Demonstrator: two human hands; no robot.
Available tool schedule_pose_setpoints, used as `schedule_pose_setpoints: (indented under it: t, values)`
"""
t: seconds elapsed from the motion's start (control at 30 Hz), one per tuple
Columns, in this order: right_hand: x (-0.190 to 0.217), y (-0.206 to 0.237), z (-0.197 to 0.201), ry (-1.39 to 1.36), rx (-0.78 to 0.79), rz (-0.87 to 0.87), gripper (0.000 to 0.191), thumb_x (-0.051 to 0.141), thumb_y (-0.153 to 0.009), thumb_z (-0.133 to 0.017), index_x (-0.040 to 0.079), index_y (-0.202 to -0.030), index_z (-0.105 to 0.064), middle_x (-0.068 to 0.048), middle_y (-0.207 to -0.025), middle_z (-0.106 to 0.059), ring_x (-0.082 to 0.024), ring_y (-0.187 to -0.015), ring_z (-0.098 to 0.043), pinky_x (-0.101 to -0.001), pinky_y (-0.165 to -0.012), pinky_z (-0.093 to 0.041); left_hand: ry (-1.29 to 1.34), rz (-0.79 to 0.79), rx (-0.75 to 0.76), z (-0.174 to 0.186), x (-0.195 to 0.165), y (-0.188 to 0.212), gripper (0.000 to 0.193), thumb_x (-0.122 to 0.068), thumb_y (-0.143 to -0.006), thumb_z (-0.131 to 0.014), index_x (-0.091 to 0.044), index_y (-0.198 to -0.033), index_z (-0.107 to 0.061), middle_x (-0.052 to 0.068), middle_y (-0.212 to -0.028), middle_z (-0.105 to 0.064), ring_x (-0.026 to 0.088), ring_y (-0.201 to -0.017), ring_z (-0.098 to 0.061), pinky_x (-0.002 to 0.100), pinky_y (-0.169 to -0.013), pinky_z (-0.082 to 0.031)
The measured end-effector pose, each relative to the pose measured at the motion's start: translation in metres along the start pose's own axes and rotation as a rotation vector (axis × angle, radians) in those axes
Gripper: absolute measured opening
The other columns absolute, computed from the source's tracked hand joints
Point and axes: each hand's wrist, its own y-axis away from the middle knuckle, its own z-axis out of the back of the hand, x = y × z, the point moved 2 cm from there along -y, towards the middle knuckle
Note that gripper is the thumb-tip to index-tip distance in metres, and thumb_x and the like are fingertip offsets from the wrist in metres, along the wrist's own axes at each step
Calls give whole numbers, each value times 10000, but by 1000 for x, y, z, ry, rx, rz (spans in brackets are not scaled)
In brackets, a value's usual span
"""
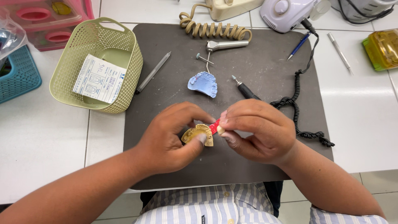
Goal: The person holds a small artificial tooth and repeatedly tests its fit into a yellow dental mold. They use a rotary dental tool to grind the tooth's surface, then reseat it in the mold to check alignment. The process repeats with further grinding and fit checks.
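My left hand (172,139) grips a yellowish dental cast (195,133) over the near part of a dark grey mat (265,74). My right hand (259,130) pinches a small red strip (214,126) against the cast's right side; its fingertips touch the cast. A blue dental cast (203,84) lies on the mat just beyond my hands. The black handpiece (245,89) with a burr tip lies right of the blue cast.
A green basket (124,49) holding a printed slip (99,79) stands at the left. On the mat lie a grey pen-like tool (153,71), a metal instrument (226,45) and a small burr (204,59). A coiled black cord (296,103), blue pen (299,45), white motor unit (286,13) and yellow box (381,49) are at the right.
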Motion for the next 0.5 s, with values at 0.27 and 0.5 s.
schedule_pose_setpoints:
  t: [0.27,0.5]
  values:
    - [-11,3,19,67,-171,39,191,54,-871,-826,-16,-980,-685,-123,-959,-705,-215,-919,-737,-311,-816,-629,-418,-15,240,-3,2,-14,374,-162,-731,-802,-127,-1082,-675,66,-982,-687,291,-929,-637,445,-821,-478]
    - [-10,5,19,50,-199,48,199,68,-859,-830,-9,-969,-683,-117,-955,-699,-223,-923,-740,-318,-814,-630,46,448,72,-8,22,-10,310,-129,-829,-787,-77,-970,-516,55,-806,-664,135,-711,-673,294,-609,-533]
